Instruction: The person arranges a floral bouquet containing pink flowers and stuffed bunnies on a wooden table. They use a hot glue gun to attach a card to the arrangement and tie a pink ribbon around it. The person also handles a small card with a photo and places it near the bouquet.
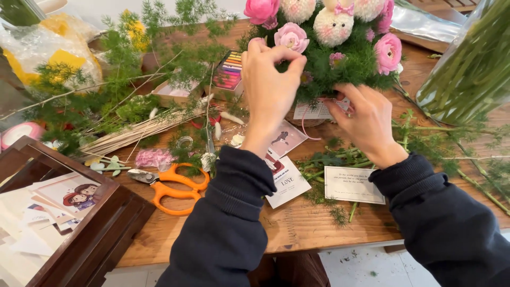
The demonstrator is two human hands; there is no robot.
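Wooden table (297,223): flower arrangement (340,58) at 12 o'clock. Left hand (268,90) pinches its greenery, fingers closed. Right hand (366,125) cups its base at 1 o'clock. Orange scissors (172,186) at 9 o'clock.

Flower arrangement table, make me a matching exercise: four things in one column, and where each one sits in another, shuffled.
Things:
1. scissors
2. left hand
3. right hand
4. white card

Places:
A. at the base of the flower arrangement
B. on the table below the right wrist
C. pinching into the greenery
D. beside the wooden box

Pairs: 1-D, 2-C, 3-A, 4-B
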